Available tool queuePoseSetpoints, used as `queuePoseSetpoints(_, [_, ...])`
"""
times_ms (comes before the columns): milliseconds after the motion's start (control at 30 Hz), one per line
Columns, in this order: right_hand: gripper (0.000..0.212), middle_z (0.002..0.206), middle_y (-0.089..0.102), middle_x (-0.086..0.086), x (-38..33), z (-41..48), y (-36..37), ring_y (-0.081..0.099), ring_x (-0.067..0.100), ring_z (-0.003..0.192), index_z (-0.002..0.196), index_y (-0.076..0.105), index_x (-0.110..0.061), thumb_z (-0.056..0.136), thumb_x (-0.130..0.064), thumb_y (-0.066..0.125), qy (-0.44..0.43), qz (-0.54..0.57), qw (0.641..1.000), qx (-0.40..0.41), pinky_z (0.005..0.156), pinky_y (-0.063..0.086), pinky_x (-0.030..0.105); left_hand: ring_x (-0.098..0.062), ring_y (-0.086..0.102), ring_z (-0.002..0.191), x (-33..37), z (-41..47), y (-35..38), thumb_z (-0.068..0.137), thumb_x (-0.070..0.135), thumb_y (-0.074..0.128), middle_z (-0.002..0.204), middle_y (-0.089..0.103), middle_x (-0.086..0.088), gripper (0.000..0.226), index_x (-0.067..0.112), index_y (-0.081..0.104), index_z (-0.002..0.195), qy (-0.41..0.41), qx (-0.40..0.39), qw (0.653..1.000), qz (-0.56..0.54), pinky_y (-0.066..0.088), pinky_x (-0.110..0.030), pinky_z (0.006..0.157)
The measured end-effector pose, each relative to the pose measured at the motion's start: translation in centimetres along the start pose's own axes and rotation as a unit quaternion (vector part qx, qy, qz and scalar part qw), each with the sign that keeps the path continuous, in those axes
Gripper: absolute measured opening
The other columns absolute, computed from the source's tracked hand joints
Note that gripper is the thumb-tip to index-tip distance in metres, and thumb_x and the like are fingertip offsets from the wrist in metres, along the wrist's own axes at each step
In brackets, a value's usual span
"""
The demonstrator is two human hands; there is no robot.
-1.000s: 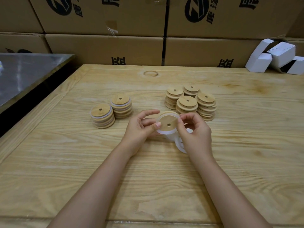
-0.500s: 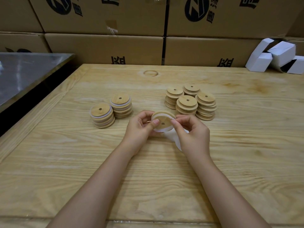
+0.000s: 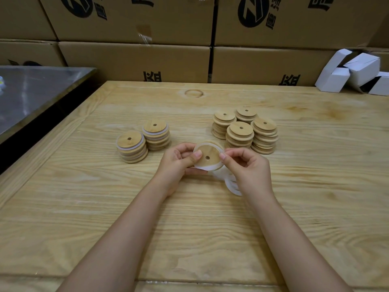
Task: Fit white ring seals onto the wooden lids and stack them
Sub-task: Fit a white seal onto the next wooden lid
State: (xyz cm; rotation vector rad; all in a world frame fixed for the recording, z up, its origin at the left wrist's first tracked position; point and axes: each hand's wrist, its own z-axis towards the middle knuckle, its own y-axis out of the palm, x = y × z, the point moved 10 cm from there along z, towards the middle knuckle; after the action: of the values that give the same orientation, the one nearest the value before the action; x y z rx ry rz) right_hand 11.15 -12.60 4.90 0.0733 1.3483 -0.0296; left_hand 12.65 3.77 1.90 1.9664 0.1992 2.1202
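Head view, and we've got the wooden lid held over the desk between both hands: our left hand grips its left edge with the thumb pressed on the face, while our right hand pinches its right rim. A white ring seal hugs the lid's near edge. Left of the lid stand two stacks of sealed lids; behind it to the right, four stacks of bare lids. Just nearer than the lid we spot loose seals, partly under our right hand
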Motion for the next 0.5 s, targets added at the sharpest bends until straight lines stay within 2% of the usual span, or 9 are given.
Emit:
queuePoseSetpoints(133, [0.012, 0.073, 0.067, -0.011, -0.4, -0.1, -0.4, 0.061, -0.004, 0.067, 0.075, 0.066, -0.016, 0.08, -0.007, 0.07, -0.016, -0.029, 0.999, 0.012, 0.063, 0.046, 0.009, -0.019, 0.068, 0.068, -0.2, 0.0, 0.3, 0.069, 0.014, 0.067, 0.076, 0.071, -0.01, 0.029, 0.008, 0.061, 0.097, -0.025, -0.032, 0.999, -0.01, 0.057, -0.031, 0.057])
queuePoseSetpoints(267, [0.013, 0.075, 0.066, -0.014, -0.7, -0.4, -0.2, 0.06, -0.002, 0.075, 0.075, 0.064, -0.022, 0.081, -0.012, 0.07, -0.039, -0.109, 0.993, 0.014, 0.07, 0.046, 0.01, -0.013, 0.067, 0.067, -0.5, -0.2, 1.0, 0.068, 0.019, 0.07, 0.075, 0.072, -0.003, 0.029, 0.013, 0.064, 0.095, -0.02, -0.06, 0.997, 0.051, 0.054, -0.025, 0.054])
queuePoseSetpoints(400, [0.007, 0.08, 0.064, -0.012, -1.9, -1.1, 0.4, 0.057, 0.002, 0.077, 0.081, 0.064, -0.019, 0.081, -0.015, 0.069, -0.114, -0.226, 0.967, 0.031, 0.069, 0.04, 0.009, -0.013, 0.068, 0.067, -0.5, 0.0, 0.4, 0.067, 0.017, 0.071, 0.074, 0.072, -0.003, 0.028, 0.009, 0.064, 0.093, -0.01, -0.026, 0.999, 0.042, 0.054, -0.026, 0.052])
queuePoseSetpoints(500, [0.006, 0.076, 0.063, -0.012, -2.0, -1.2, 0.2, 0.058, 0.003, 0.073, 0.08, 0.064, -0.019, 0.081, -0.014, 0.069, -0.129, -0.245, 0.96, 0.048, 0.067, 0.039, 0.01, -0.015, 0.069, 0.068, -0.6, 0.1, 0.1, 0.074, 0.007, 0.069, 0.075, 0.072, -0.005, 0.02, 0.008, 0.064, 0.093, -0.007, -0.013, 0.999, 0.035, 0.056, -0.03, 0.054])
